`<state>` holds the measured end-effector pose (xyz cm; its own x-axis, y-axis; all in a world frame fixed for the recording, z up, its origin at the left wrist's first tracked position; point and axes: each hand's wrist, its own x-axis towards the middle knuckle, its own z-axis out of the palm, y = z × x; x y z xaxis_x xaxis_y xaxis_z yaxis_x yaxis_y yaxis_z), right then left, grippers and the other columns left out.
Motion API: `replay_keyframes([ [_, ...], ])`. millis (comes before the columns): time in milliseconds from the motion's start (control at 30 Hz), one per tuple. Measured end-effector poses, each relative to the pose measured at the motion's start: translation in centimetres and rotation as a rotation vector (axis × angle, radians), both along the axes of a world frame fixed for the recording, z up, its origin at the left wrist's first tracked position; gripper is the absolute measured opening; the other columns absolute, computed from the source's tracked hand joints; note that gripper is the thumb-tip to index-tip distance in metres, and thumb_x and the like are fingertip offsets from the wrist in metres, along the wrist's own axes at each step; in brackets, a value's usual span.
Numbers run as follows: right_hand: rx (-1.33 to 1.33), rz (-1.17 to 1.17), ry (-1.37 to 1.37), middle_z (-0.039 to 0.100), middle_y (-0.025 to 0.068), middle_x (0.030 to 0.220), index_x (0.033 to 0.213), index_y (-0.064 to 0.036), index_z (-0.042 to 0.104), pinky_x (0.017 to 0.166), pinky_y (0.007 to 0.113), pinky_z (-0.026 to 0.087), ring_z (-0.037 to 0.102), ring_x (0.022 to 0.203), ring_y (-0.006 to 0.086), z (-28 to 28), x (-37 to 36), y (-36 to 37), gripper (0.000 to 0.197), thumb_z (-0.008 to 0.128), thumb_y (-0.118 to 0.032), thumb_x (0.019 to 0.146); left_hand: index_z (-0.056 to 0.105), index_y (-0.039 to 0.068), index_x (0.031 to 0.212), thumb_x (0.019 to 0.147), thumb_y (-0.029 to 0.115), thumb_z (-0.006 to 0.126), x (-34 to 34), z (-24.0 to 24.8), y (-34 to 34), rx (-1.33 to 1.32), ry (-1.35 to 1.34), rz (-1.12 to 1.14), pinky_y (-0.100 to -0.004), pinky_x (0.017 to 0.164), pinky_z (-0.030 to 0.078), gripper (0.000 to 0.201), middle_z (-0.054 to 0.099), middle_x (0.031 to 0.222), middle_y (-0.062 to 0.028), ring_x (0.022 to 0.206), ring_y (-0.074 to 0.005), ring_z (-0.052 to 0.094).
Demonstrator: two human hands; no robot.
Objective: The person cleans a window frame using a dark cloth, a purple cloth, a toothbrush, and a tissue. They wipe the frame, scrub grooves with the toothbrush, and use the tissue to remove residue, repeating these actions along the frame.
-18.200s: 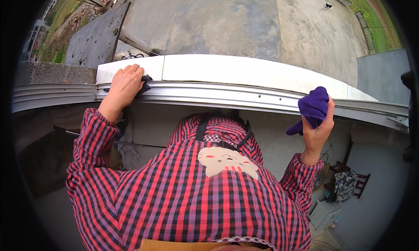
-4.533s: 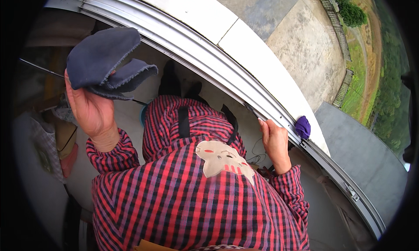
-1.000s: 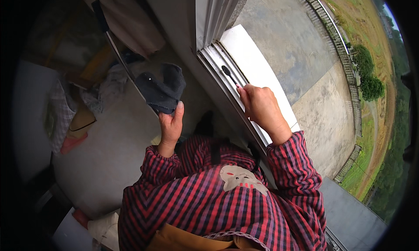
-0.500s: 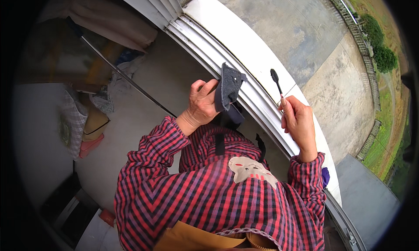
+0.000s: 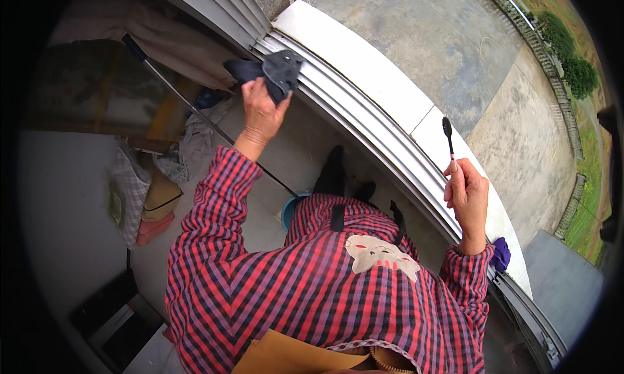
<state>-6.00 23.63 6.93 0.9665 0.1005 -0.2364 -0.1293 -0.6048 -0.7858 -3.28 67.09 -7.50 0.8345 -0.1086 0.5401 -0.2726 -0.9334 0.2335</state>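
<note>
My left hand (image 5: 261,111) is closed around a dark grey cloth (image 5: 281,72), which hangs over the upper left end of the window track (image 5: 351,104). The cloth is slightly blurred, and I cannot tell whether it touches the track. On the right, my right hand (image 5: 468,195) pinches the thin handle of a small black brush (image 5: 447,128). Its dark head points up, above the white sill (image 5: 416,117). Most of the handle's lower end is hidden in my fingers.
A long pole (image 5: 185,101) slants down toward a blue bucket (image 5: 289,208), partly hidden by my checked apron. A crumpled purple cloth (image 5: 500,254) lies on the sill by my right sleeve. Bags (image 5: 130,185) are at the left; a concrete yard (image 5: 416,42) lies outside.
My left hand has carried the grey cloth up and left along the track. My right hand has shifted right and slightly down with the brush. The blue bucket has come into view.
</note>
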Motion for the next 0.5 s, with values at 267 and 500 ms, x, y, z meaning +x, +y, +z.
replay_keyframes([
  [267,0.011,-0.029,-0.021,0.054,-0.0010,0.054,0.092,-0.0029,0.066,0.043,0.023,0.034,0.048,0.044,0.0045,-0.7,-1.9,-2.1,0.029,0.056,-0.021,0.111,0.070,0.006,0.091,0.077,0.014,0.068,-10.3,1.6,-24.6,-0.269,0.140,-0.593,-0.0371,0.075,0.046,0.016,0.064,0.096,-0.0060,0.081,-0.0207,0.061],
  [500,-0.040,-0.070,-0.030,0.054,-0.0008,0.052,0.090,-0.0030,0.065,0.042,0.024,0.034,0.048,0.043,0.0051,-1.2,-2.4,-3.5,0.031,0.054,-0.022,0.112,0.074,0.014,0.100,0.083,0.014,0.067,-5.1,-1.4,-12.8,-0.143,-0.023,-0.326,-0.0334,0.069,0.047,0.019,0.071,0.113,0.0034,0.075,-0.0158,0.064],
])
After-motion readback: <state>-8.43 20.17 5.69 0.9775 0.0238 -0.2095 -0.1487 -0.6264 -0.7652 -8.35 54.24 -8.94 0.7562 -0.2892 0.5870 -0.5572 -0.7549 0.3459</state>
